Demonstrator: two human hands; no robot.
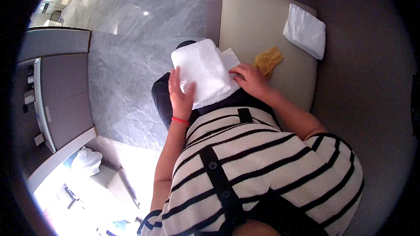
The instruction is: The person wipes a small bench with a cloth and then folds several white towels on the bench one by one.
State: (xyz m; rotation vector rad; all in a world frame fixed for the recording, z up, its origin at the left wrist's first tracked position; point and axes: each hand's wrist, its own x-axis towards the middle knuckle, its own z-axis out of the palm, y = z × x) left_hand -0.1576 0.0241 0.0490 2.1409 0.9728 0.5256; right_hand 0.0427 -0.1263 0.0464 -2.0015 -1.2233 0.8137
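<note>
A folded white towel [201, 67] lies across my lap, over dark trousers. My left hand [182, 93] rests on the towel's near left side, its fingers spread and slightly blurred. At the towel's right edge is my right hand [244, 77], thumb and fingers bent close to the fabric; whether they pinch it I cannot tell. A flat white piece [231, 58] sticks out from beside the towel, just beyond the right fingers. Close to that hand, a crumpled yellow-brown cloth [269, 60] lies on the beige seat cushion [249, 16]. Another folded white cloth [305, 31] lies at the seat's far right.
Grey marbled floor tiles [131, 62] stretch out left of my legs. A dark cabinet [65, 95] with small items on top stands further left. At lower left, a white bag [87, 161] sits near a pale box-like piece of furniture in bright light.
</note>
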